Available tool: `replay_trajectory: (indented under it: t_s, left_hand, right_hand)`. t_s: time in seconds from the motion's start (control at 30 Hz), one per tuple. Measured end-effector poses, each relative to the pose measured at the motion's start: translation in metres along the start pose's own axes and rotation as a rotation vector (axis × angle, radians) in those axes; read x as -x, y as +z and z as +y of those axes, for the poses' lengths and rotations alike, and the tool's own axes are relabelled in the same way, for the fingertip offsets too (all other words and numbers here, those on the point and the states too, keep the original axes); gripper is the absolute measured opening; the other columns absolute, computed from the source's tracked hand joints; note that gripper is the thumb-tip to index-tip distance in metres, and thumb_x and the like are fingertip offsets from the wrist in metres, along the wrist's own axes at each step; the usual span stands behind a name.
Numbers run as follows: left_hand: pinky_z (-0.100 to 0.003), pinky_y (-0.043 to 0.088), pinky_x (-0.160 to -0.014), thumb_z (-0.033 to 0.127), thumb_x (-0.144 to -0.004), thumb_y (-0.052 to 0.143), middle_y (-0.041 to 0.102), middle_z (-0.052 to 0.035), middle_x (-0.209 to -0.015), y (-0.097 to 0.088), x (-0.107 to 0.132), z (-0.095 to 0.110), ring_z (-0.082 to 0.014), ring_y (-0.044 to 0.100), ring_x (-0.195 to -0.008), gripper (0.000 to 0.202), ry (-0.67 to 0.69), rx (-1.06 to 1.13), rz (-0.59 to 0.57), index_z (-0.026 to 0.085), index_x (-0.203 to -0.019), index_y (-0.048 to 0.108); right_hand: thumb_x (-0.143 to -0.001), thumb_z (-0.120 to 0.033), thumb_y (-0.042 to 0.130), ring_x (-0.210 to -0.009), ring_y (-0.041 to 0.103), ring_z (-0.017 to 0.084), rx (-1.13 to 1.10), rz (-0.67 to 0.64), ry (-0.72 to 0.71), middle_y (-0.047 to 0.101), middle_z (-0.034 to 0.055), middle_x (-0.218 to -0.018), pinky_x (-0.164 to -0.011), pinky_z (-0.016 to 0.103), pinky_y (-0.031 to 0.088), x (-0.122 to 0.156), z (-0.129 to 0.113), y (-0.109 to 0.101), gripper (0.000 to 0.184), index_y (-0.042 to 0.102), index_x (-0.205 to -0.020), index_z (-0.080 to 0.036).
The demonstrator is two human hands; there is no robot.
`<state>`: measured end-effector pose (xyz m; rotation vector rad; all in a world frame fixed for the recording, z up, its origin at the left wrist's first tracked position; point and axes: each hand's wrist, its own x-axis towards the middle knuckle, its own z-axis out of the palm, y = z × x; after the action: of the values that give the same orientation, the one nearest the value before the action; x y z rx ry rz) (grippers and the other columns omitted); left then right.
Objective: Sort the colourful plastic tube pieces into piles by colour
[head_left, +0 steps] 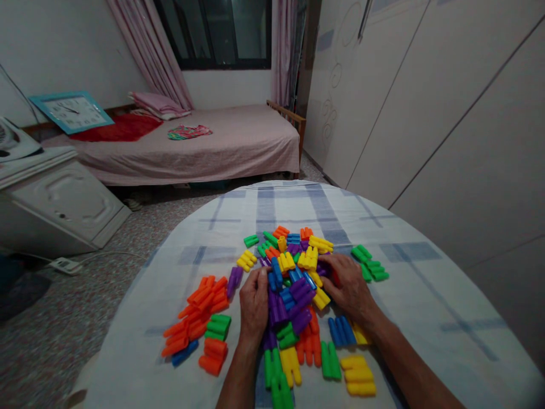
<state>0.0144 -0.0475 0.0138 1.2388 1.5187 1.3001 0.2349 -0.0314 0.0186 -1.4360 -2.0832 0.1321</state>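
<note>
A loose pile of plastic finger-shaped building pieces (pixel 293 287) in purple, blue, yellow, green and orange lies between my hands. My left hand (pixel 254 304) rests at the pile's left side, fingers curled together with the thumb on top; whatever is inside them is hidden. On the right, my right hand (pixel 349 287) curves around the pile's edge. Its thumb and forefinger are apart, with a purple piece (pixel 323 269) and a bit of red in the gap. Yellow pieces (pixel 308 259) lie just beyond, towards the pile's top.
Orange pieces (pixel 200 307) form a heap at the left, and green pieces (pixel 369 262) lie apart at the right. Nearer me are a yellow piece (pixel 358 376) and a blue piece (pixel 341 331). A checked cloth (pixel 426 318) covers the round table. Beyond stand a bed (pixel 238 142) and a wardrobe (pixel 426 102).
</note>
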Motion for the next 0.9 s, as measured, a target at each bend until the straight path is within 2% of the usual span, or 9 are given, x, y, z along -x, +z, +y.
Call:
replay_trajectory:
  t_s: [0.07, 0.13, 0.27, 0.37, 0.47, 0.67, 0.83, 0.9]
  left_hand:
    - [-0.028, 0.044, -0.079, 0.045, -0.089, 0.041, 0.066, -0.0045, -0.090, 0.000, 0.000, 0.000, -0.0193, 0.058, -0.091, 0.038, -0.004, 0.003, -0.002, 0.016, -0.096, 0.065]
    - [-0.027, 0.044, -0.079, 0.044, -0.089, 0.041, 0.066, -0.0044, -0.089, 0.000, 0.000, 0.000, -0.0192, 0.058, -0.092, 0.037, -0.006, 0.003, 0.001, 0.016, -0.095, 0.064]
    - [-0.027, 0.043, -0.080, 0.042, -0.090, 0.041, 0.065, -0.0044, -0.089, -0.001, 0.000, 0.000, -0.0184, 0.057, -0.091, 0.035, -0.003, -0.003, -0.001, 0.016, -0.096, 0.064]
    - [-0.027, 0.043, -0.079, 0.042, -0.090, 0.040, 0.065, -0.0046, -0.089, -0.001, 0.000, 0.000, -0.0184, 0.057, -0.089, 0.036, 0.001, -0.011, -0.007, 0.016, -0.097, 0.064]
    - [-0.027, 0.043, -0.080, 0.042, -0.090, 0.040, 0.065, -0.0044, -0.089, 0.000, 0.000, 0.000, -0.0189, 0.057, -0.092, 0.037, 0.003, -0.018, -0.008, 0.016, -0.097, 0.065]
    - [-0.027, 0.043, -0.080, 0.042, -0.090, 0.040, 0.065, -0.0044, -0.088, 0.001, -0.001, -0.001, -0.0191, 0.057, -0.093, 0.036, 0.005, -0.011, -0.002, 0.015, -0.096, 0.064]
    - [-0.027, 0.043, -0.080, 0.042, -0.090, 0.040, 0.065, -0.0047, -0.090, 0.000, -0.002, -0.002, -0.0193, 0.057, -0.093, 0.036, 0.005, -0.018, -0.001, 0.016, -0.097, 0.064]
    - [-0.028, 0.043, -0.080, 0.043, -0.090, 0.040, 0.065, -0.0049, -0.090, 0.000, -0.001, -0.002, -0.0195, 0.057, -0.094, 0.037, 0.005, -0.024, -0.003, 0.016, -0.096, 0.065]
  right_hand:
    - [-0.082, -0.026, 0.052, -0.100, 0.055, 0.022, -0.033, 0.003, 0.000, 0.063, 0.0054, -0.104, -0.089, 0.039, 0.041, 0.001, 0.001, -0.003, 0.027, 0.057, -0.109, -0.022]
    - [-0.085, -0.028, 0.049, -0.100, 0.056, 0.021, -0.028, 0.067, 0.026, 0.064, 0.0052, -0.104, -0.089, 0.038, 0.041, 0.002, 0.008, -0.007, 0.025, 0.058, -0.107, -0.022]
    - [-0.084, -0.028, 0.046, -0.102, 0.054, 0.024, 0.172, 0.244, 0.201, 0.062, 0.0078, -0.108, -0.090, 0.042, 0.040, 0.006, 0.041, -0.018, 0.026, 0.060, -0.105, -0.021]
    - [-0.084, -0.030, 0.045, -0.105, 0.053, 0.025, 0.236, 0.260, 0.283, 0.060, 0.0080, -0.113, -0.090, 0.044, 0.041, 0.013, 0.068, -0.020, 0.030, 0.062, -0.107, -0.022]
    - [-0.086, -0.033, 0.043, -0.110, 0.051, 0.024, 0.184, 0.229, 0.286, 0.058, 0.0074, -0.119, -0.093, 0.044, 0.040, 0.018, 0.085, -0.017, 0.033, 0.061, -0.112, -0.024]
    - [-0.086, -0.040, 0.046, -0.116, 0.048, 0.026, 0.208, 0.177, 0.260, 0.059, 0.0072, -0.120, -0.097, 0.047, 0.039, 0.017, 0.091, -0.009, 0.033, 0.064, -0.108, -0.024]
    - [-0.085, -0.034, 0.046, -0.110, 0.051, 0.028, 0.307, 0.293, 0.343, 0.061, 0.0100, -0.112, -0.090, 0.049, 0.042, 0.016, 0.088, -0.014, 0.029, 0.065, -0.103, -0.021]
    - [-0.085, -0.031, 0.046, -0.109, 0.051, 0.028, 0.293, 0.342, 0.323, 0.060, 0.0100, -0.113, -0.091, 0.050, 0.041, 0.014, 0.081, -0.017, 0.027, 0.064, -0.102, -0.021]
